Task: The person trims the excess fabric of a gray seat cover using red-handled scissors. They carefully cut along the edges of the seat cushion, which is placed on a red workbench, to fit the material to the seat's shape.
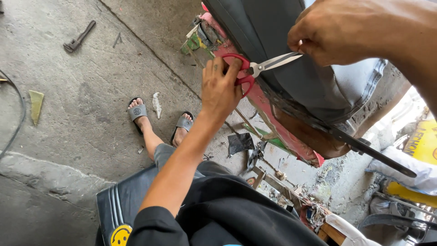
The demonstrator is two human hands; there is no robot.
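Note:
My left hand (221, 89) grips the red handles of a pair of scissors (255, 68), whose steel blades are slightly parted and point right. The blade tips reach my right hand (337, 32), which pinches the black vinyl cover (268, 32) of an upturned seat. The seat has a red, worn base edge (273, 118) and grey padding (355, 86) showing under the cover. It leans over the floor in front of me.
A wrench (79, 37) lies on the concrete floor at top left, with a dark cable (18, 114) along the left edge. My feet in grey slides (137, 111) rest below the seat. Scraps (240, 143), wood and debris lie at lower right. A black cushion with a yellow face (119, 234) is under me.

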